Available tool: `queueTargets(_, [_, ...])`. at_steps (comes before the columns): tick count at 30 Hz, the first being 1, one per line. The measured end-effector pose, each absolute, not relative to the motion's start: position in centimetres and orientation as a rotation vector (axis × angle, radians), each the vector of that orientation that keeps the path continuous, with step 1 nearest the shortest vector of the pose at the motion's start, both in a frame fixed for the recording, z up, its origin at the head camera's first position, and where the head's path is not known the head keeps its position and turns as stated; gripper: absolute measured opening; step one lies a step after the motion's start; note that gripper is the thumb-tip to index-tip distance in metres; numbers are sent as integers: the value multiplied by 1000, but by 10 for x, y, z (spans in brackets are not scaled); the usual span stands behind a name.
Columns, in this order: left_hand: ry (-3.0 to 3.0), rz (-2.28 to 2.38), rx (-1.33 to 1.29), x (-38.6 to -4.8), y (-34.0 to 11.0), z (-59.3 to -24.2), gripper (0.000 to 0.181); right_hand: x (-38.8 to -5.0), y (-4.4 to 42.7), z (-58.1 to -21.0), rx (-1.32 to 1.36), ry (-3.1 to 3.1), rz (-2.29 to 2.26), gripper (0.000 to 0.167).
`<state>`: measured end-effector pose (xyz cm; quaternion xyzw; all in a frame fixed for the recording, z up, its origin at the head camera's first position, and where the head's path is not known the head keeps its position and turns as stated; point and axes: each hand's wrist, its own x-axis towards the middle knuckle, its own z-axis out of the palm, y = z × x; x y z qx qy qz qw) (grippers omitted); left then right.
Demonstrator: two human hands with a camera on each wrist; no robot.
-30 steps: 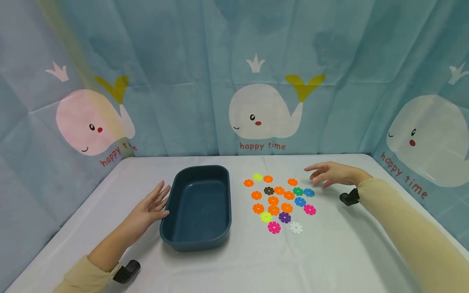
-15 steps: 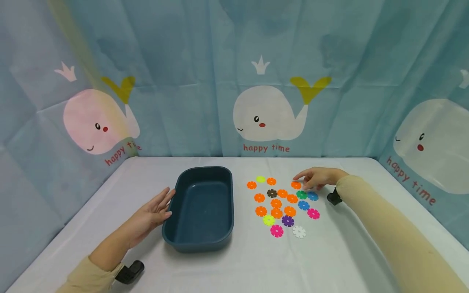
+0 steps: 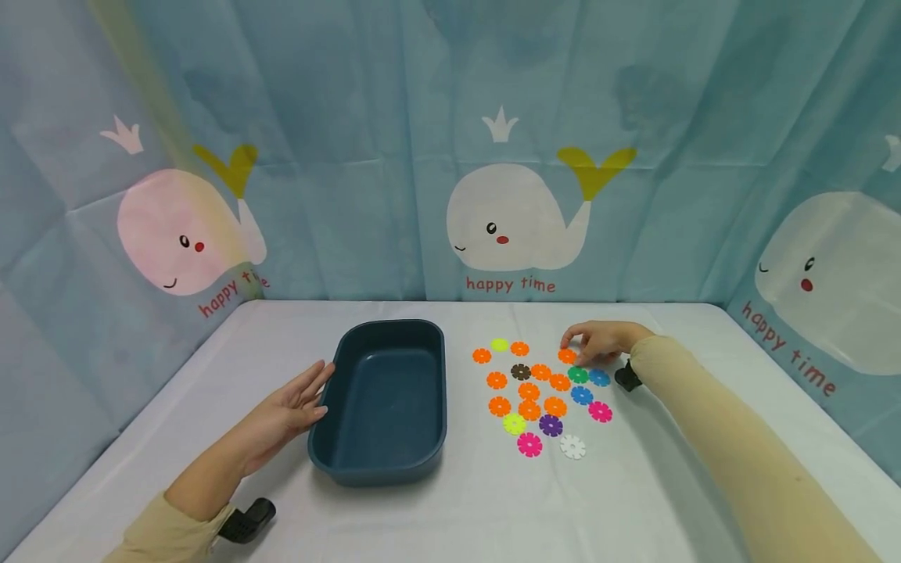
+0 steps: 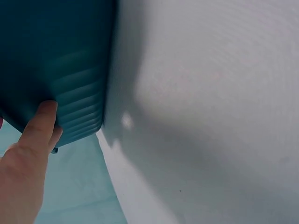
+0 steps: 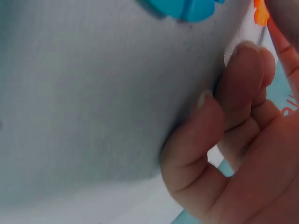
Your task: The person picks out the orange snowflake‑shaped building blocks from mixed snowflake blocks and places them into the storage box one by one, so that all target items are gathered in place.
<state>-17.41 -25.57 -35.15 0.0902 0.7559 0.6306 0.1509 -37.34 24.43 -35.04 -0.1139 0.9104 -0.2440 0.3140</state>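
Orange in the sights! Reaching to the far side of the spread of discs (image 3: 555,407) with the right hand (image 3: 603,342), bent index finger and thumb set narrow at the edge of an orange disc (image 3: 567,356), flat on the tabletop (image 3: 493,516). Pinched or merely touched? Can't tell from these angles. Just beside the thumb, a green disc (image 3: 578,375), not to be dragged along. Over to the left hand (image 3: 288,407): straight fingers against the outer wall of the blue bin (image 3: 380,475), gripping nothing, perhaps steadying it. Step in hand, by the look of it: the pick-up, with no disc visible inside the bin. Called for next, most likely: a fingertip under that thin edge, a firm pinch, a clean lift, then a short carry leftward.
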Motion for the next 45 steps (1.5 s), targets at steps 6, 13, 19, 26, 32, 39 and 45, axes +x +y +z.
queueTargets(6, [2165, 1810, 265, -175, -257, -352, 84, -373, 239, -351, -262, 2423, -644, 30])
queueTargets(13, [2168, 1805, 258, -174, -257, -351, 82, -372, 238, -352, -243, 2434, -653, 25])
queueTargets(19, [2174, 1787, 284, -176, -255, -350, 82, -364, 238, -349, -189, 2469, -703, 22])
queueTargets(26, [2184, 1774, 283, -176, -255, -348, 84, -355, 233, -343, -117, 2482, -796, 11])
queueTargets(32, [2174, 1784, 272, -174, -255, -351, 82, -348, 232, -340, -112, 2500, -808, 7])
queueTargets(39, [2184, 1777, 246, -175, -255, -352, 82, -340, 232, -332, -116, 2494, -875, 7])
queueTargets(45, [2193, 1773, 244, -175, -255, -351, 81, -331, 229, -322, -157, 2481, -944, 11])
